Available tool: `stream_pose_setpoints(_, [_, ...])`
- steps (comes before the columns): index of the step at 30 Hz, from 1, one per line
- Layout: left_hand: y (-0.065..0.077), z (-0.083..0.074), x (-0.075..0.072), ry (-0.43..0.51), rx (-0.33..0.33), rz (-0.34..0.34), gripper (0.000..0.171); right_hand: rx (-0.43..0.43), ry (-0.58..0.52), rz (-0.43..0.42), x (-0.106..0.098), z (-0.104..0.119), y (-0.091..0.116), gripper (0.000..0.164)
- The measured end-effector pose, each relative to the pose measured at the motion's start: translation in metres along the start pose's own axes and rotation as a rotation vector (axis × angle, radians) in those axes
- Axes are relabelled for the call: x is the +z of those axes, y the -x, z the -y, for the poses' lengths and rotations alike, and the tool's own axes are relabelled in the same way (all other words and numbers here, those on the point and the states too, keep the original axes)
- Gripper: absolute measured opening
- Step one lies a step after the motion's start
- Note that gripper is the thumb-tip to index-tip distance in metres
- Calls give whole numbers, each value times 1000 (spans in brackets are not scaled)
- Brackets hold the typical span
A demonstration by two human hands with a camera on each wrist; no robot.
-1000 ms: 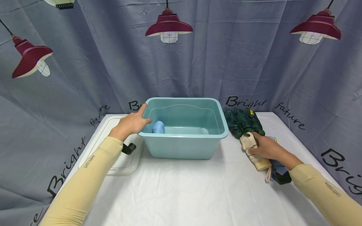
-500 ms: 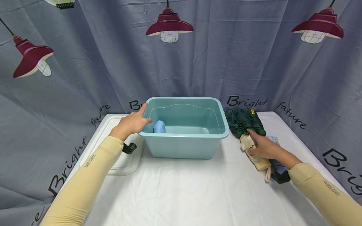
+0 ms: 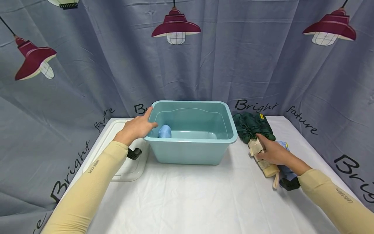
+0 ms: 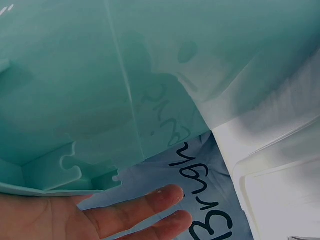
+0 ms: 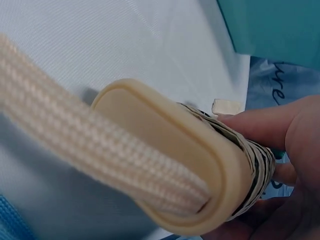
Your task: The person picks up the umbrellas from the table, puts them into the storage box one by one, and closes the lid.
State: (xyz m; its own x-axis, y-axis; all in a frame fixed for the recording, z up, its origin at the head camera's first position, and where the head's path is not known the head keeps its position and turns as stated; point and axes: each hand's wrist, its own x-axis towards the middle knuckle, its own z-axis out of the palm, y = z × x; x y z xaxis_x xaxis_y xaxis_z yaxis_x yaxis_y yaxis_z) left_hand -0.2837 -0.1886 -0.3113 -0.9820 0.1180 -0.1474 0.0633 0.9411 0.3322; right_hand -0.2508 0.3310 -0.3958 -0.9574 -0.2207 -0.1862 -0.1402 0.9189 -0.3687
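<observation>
My left hand [image 3: 135, 128] rests on the left rim of a teal plastic bin [image 3: 190, 152]. In the left wrist view its fingers [image 4: 160, 199] stretch out straight beside the bin's wall. My right hand [image 3: 276, 152] grips a beige folded umbrella [image 3: 265, 162] at the table's right side, thumb on one side and fingers on the other. The umbrella's flat handle end [image 5: 155, 132] and woven wrist strap [image 5: 95, 140] face the right wrist camera. Inside the bin, at its left end, is a light blue rounded object [image 3: 165, 131]; its lower part is hidden by the front wall.
A dark green bundle [image 3: 251, 125], seemingly folded umbrellas, lies right of the bin. A blue item [image 3: 287, 174] is partly hidden beneath my right wrist. The pale lid [image 3: 128, 174] lies left of the bin. A grey printed curtain [image 3: 248, 65] surrounds the white table [image 3: 193, 201].
Little differs. My right fingers have shifted slightly along the beige umbrella, while my left hand stays on the bin's rim. The whole head view has drifted a touch.
</observation>
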Motion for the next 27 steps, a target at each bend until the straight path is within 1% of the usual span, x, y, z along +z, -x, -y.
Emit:
stream_pose_setpoints(6, [0, 0, 0, 3, 2, 3, 87, -31, 2, -35, -9, 7, 6, 97])
stream_pose_setpoints(10, [-1, 1, 0, 2, 3, 2, 87, -52, 6, -41, -16, 12, 10, 98])
stream_pose_setpoints(16, [0, 0, 0, 3, 0, 0, 87, -63, -9, -38, -26, 19, 11, 99])
stream_pose_setpoints(22, [0, 0, 0, 1, -2, -3, 87, -102, -19, -77, -39, 28, 14, 96])
stream_pose_setpoints(27, [0, 0, 0, -1, 0, -2, 87, -103, -11, -95, -50, 35, 14, 97])
